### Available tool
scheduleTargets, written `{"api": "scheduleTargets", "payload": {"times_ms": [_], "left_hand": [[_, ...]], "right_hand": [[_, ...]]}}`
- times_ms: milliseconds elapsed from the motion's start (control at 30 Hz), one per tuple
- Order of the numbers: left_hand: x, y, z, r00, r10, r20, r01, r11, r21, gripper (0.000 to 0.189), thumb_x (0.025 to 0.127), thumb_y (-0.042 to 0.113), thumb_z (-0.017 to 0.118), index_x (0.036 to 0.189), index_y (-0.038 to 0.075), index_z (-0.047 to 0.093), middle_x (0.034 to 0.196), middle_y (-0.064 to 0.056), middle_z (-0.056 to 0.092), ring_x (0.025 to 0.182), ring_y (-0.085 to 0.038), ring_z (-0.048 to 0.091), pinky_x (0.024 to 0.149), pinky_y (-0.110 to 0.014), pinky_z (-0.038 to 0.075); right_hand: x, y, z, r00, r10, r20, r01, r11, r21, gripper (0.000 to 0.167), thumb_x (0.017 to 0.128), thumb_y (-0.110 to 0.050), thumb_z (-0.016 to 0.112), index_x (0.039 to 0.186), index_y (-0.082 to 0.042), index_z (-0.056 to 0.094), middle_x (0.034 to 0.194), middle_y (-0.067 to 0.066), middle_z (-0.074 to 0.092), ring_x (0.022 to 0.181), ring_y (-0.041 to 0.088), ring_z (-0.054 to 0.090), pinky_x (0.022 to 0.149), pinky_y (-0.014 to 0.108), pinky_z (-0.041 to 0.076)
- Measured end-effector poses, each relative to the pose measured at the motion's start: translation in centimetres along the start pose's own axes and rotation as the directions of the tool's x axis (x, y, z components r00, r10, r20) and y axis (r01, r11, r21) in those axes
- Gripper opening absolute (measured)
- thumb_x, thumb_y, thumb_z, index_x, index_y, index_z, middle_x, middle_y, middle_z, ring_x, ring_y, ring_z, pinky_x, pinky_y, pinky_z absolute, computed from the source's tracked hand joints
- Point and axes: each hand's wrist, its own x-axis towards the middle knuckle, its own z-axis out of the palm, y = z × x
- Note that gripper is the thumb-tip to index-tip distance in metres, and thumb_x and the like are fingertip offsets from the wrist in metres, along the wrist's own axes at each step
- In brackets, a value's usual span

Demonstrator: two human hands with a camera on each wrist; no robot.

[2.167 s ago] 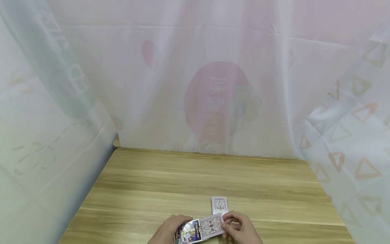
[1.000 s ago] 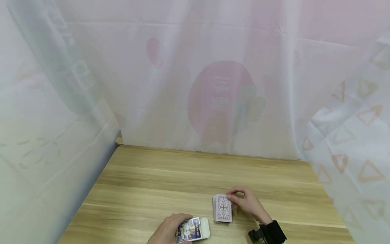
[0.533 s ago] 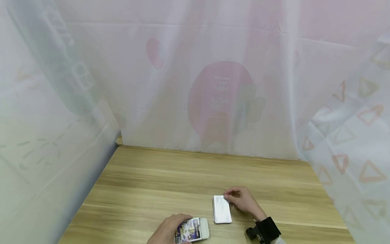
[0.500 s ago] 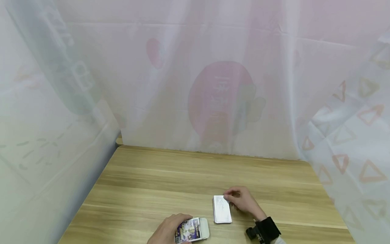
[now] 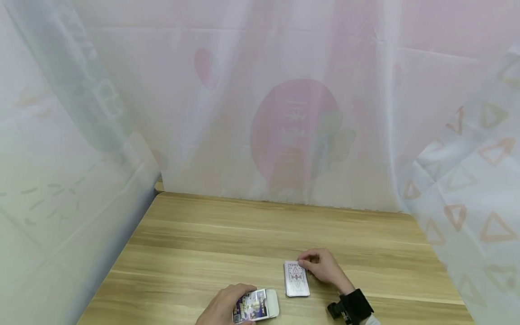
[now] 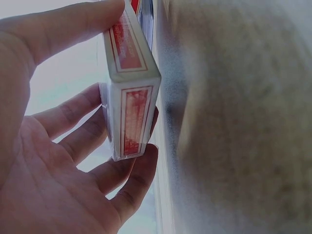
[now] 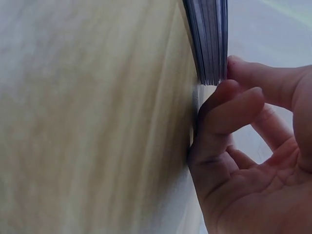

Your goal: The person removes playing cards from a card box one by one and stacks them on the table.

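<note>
My left hand (image 5: 225,303) grips a playing-card box (image 5: 252,307) with a purple, picture-printed face and a pale flap at its right end. In the left wrist view, my thumb and fingers hold the white box (image 6: 131,97) by its sides, with red printed panels on its edges. To the right of the box lies a deck of playing cards (image 5: 296,279), patterned backs up. My right hand (image 5: 322,266) is at the deck's far right corner. In the right wrist view, the thumb touches the deck's (image 7: 209,39) top and the curled index finger meets its end edge.
The wood-grain table (image 5: 203,234) extends beyond both hands. A pale printed curtain (image 5: 227,135) stands along its back edge, with similar sheets at left and right. A black wrist strap with a small camera (image 5: 349,307) sits on my right wrist.
My right hand has carried cards from the box onto the stack, which now looks evener. Glare on the top card has faded. The left hand has stayed with the box.
</note>
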Motion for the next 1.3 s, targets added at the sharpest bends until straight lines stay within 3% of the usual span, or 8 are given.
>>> {"api": "scheduleTargets", "payload": {"times_ms": [233,433,600,733,900,1100,1300], "left_hand": [[0.2,0.0,-0.1,1.000,-0.004,0.016,0.005,0.999,-0.042,0.074,0.083,0.055,0.088,0.138,0.009,0.066,0.122,0.005,0.074,0.104,-0.001,0.062,0.087,-0.032,0.055],[0.1,0.0,0.0,1.000,-0.005,0.012,0.006,0.999,-0.041,0.079,0.081,0.063,0.086,0.137,0.011,0.067,0.121,0.006,0.073,0.103,-0.001,0.061,0.086,-0.032,0.056],[0.1,0.0,0.1,1.000,0.004,0.008,-0.003,0.998,-0.060,0.079,0.080,0.062,0.088,0.138,0.013,0.066,0.121,0.006,0.074,0.103,-0.001,0.062,0.087,-0.031,0.056],[0.0,0.1,0.0,1.000,0.006,0.010,-0.006,0.998,-0.067,0.075,0.083,0.054,0.089,0.140,0.012,0.065,0.123,0.003,0.074,0.105,-0.003,0.064,0.088,-0.034,0.056],[0.0,0.5,-0.1,1.000,0.003,-0.002,-0.003,0.998,-0.057,0.072,0.084,0.049,0.089,0.140,0.010,0.065,0.122,0.002,0.075,0.103,-0.002,0.063,0.086,-0.032,0.054],[0.2,0.9,-0.3,1.000,-0.024,0.020,0.026,0.992,-0.124,0.069,0.086,0.049,0.088,0.140,0.012,0.065,0.121,0.002,0.074,0.101,0.000,0.063,0.086,-0.029,0.056],[0.5,0.8,0.1,0.999,0.033,-0.009,-0.034,0.985,-0.168,0.069,0.085,0.047,0.090,0.138,0.009,0.067,0.120,0.000,0.075,0.101,0.000,0.065,0.087,-0.028,0.059]], "right_hand": [[-0.1,0.0,0.0,1.000,-0.006,-0.003,0.006,1.000,0.016,0.013,0.100,-0.020,0.076,0.106,-0.009,0.082,0.102,0.006,0.077,0.075,0.010,0.062,0.065,0.024,0.051],[-0.6,-0.5,0.4,0.997,-0.011,-0.082,0.011,1.000,-0.006,0.010,0.099,-0.018,0.076,0.105,-0.011,0.082,0.106,0.004,0.079,0.085,0.008,0.065,0.074,0.023,0.052],[-2.3,-2.1,1.1,0.991,-0.045,-0.125,0.052,0.997,0.056,0.012,0.100,-0.012,0.074,0.110,-0.007,0.079,0.102,0.006,0.076,0.081,0.008,0.063,0.071,0.022,0.052],[-4.3,-3.6,2.0,0.985,-0.149,-0.093,0.162,0.975,0.150,0.016,0.101,-0.012,0.072,0.113,-0.002,0.077,0.104,0.014,0.077,0.087,0.008,0.067,0.076,0.022,0.057],[-6.0,-4.8,3.6,0.978,-0.208,-0.007,0.201,0.939,0.279,0.021,0.103,-0.013,0.070,0.112,0.005,0.073,0.103,0.023,0.075,0.089,0.010,0.072,0.078,0.028,0.063],[-7.3,-5.5,5.7,0.973,-0.216,0.079,0.176,0.922,0.345,0.020,0.103,-0.017,0.071,0.112,0.001,0.074,0.098,0.019,0.074,0.084,0.007,0.070,0.075,0.024,0.061],[-7.8,-5.4,7.6,0.988,-0.135,0.074,0.095,0.912,0.400,0.016,0.099,-0.013,0.075,0.106,0.001,0.074,0.091,0.016,0.074,0.078,0.007,0.070,0.070,0.023,0.061]]}}
